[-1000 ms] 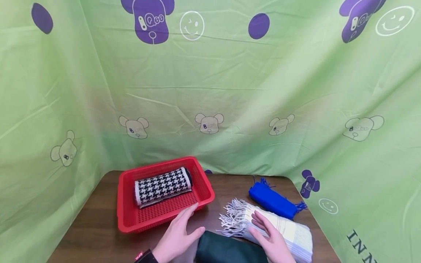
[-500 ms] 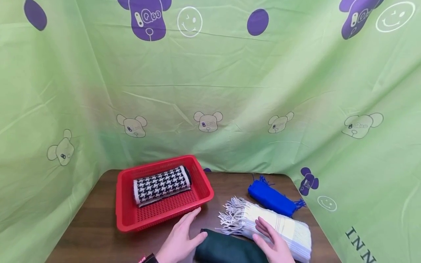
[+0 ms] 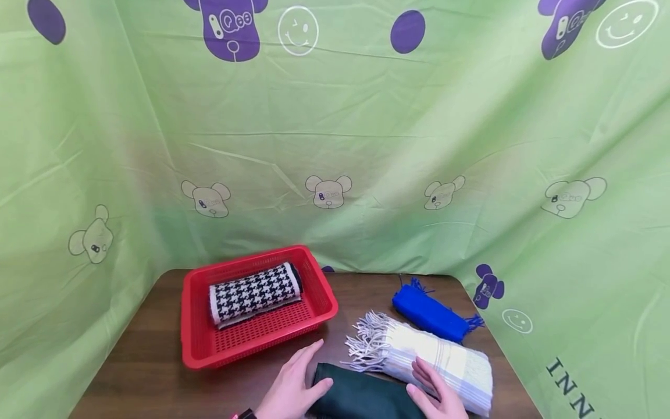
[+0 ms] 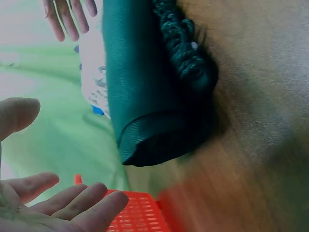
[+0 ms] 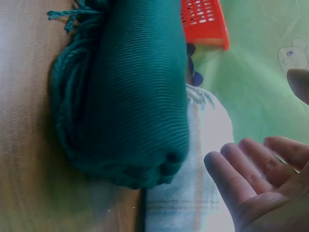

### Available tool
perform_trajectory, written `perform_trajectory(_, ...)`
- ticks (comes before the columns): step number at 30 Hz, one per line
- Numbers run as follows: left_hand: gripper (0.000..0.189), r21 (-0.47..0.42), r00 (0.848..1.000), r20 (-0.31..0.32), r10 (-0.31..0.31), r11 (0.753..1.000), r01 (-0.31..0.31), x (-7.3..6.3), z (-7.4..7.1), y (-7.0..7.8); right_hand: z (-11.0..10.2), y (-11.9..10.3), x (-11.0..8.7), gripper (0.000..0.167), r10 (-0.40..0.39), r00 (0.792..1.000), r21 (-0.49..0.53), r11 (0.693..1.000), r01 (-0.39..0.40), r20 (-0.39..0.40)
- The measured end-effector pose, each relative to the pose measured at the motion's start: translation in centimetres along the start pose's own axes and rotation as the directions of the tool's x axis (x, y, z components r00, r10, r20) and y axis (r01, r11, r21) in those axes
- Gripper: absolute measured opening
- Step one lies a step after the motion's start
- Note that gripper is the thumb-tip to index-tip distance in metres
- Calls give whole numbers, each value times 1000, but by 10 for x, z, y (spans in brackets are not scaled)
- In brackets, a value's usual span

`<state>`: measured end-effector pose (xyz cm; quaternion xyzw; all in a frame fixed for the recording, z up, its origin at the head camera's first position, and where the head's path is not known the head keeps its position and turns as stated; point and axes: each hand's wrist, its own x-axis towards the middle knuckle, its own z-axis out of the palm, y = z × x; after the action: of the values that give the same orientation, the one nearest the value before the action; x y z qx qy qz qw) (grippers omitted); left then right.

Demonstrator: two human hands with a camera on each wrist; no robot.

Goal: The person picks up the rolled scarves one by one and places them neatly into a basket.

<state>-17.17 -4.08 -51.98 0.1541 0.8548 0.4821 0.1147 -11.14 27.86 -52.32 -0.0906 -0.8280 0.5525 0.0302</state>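
A dark green scarf (image 3: 366, 394), rolled up with knotted fringe along its near side, lies on the table between my two hands. By its left end is my left hand (image 3: 295, 384), fingers extended and thumb apart. My right hand (image 3: 438, 391) is at the other end, over the edge of a white and pale blue fringed scarf (image 3: 450, 364). In the left wrist view the rolled green scarf (image 4: 145, 82) stands apart from the fingers, and nothing is in the palm. The right wrist view shows the right palm (image 5: 270, 193) likewise holding nothing, beside the roll's end.
A red plastic basket (image 3: 195, 317) stands at the back left with a rolled houndstooth scarf (image 3: 256, 295) inside. Behind the white scarf lies a folded blue scarf (image 3: 431, 314) with fringe. A green printed curtain (image 3: 335, 134) encloses the wooden table (image 3: 141, 366) at the back and sides.
My two hands have lowered slightly toward the ends of the green scarf, staying spread. The head view has shifted a little. The scarves and basket keep their places.
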Motion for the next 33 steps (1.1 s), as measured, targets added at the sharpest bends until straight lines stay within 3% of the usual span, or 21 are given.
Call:
perform_trajectory(14,74,19,1000,-26,-15,1000,15,3,8,-17,8,19,-5,72,86,995,29,996,-85,-47)
perform_trajectory(25,74,-13,999,5,-35,999,35,5,12,-26,6,36,-4,78,134,991,42,990,-135,18)
perform_trajectory(33,74,57,999,-29,22,998,-20,2,18,-33,4,51,-6,78,120,991,37,992,-122,53)
